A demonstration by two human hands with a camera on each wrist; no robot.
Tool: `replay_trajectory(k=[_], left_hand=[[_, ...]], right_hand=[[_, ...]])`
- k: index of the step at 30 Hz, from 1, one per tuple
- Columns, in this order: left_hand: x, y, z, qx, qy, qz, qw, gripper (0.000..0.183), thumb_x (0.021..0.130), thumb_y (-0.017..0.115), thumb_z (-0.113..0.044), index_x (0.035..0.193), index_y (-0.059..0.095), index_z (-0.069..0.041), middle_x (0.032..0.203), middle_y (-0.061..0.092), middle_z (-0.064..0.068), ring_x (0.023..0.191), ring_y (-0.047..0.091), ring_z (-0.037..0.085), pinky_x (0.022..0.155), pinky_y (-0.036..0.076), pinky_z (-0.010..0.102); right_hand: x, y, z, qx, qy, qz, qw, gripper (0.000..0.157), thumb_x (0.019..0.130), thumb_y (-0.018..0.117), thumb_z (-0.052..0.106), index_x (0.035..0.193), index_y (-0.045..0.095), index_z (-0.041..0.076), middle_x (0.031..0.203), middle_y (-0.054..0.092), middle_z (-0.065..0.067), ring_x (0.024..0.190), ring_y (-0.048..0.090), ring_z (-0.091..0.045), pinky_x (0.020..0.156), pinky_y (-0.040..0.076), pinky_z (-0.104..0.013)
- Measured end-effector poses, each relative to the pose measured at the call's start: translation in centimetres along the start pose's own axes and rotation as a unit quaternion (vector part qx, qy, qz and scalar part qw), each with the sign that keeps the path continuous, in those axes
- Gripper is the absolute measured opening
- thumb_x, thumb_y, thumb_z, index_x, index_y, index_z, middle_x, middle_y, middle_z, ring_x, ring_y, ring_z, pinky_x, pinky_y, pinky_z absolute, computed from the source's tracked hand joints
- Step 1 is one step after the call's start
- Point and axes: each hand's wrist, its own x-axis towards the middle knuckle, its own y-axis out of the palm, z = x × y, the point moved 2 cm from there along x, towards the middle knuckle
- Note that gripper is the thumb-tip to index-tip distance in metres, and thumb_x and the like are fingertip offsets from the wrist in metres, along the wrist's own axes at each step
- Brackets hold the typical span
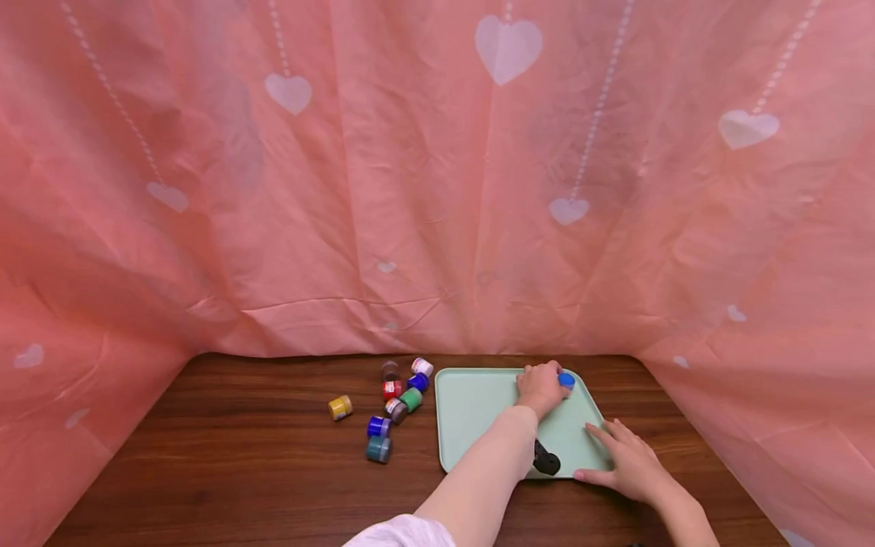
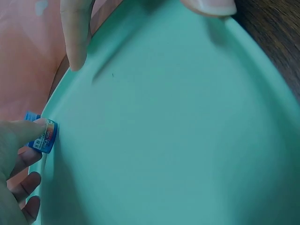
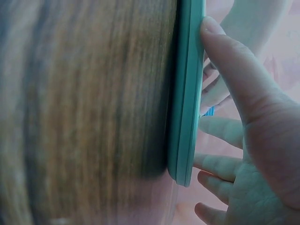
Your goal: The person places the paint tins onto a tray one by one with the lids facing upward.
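Observation:
My left hand (image 1: 542, 389) pinches a small blue paint jar (image 1: 566, 381) at the far right corner of a pale green tray (image 1: 472, 418). In the left wrist view, thumb and fingers sit around the labelled blue jar (image 2: 46, 137), close to the tray's rim. My right hand (image 1: 632, 465) is at the near right corner of the tray, its fingers spread and fairly straight. In the right wrist view its thumb (image 3: 234, 61) rests against the tray's edge (image 3: 187, 93), while the other fingers extend past the rim.
Left of the tray, several paint jars lie in a loose group, among them a green jar (image 1: 411, 399), a red jar (image 1: 392, 390) and a teal jar (image 1: 379, 449). A yellow jar (image 1: 339, 408) lies apart. Pink curtain (image 1: 437, 190) surrounds the brown wooden table (image 1: 260, 456).

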Motion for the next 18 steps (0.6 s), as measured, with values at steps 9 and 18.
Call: replay_trajectory(k=[9, 18], left_hand=[[-0.8, -1.6, 0.3, 0.026, 0.031, 0.025, 0.9989, 0.047, 0.082, 0.073, -0.049, 0.125, 0.061, -0.035, 0.119, 0.068, -0.014, 0.103, 0.055, 0.013, 0.09, 0.042, 0.034], [-2.6, -5.6, 0.8, 0.022, 0.086, 0.002, 0.9961, 0.048, 0.081, 0.073, -0.05, 0.125, 0.061, -0.036, 0.118, 0.066, -0.015, 0.104, 0.056, 0.012, 0.083, 0.039, 0.029]], right_hand=[[0.0, 0.0, 0.0, -0.003, -0.005, -0.001, 1.0, 0.082, 0.067, 0.08, 0.055, 0.127, 0.061, 0.002, 0.127, 0.055, -0.033, 0.122, 0.048, -0.054, 0.088, 0.042, -0.066], [0.2, -0.1, -0.1, 0.002, 0.009, 0.031, 0.999, 0.084, 0.07, 0.077, 0.058, 0.13, 0.058, 0.002, 0.131, 0.052, -0.035, 0.125, 0.045, -0.055, 0.09, 0.04, -0.068]])
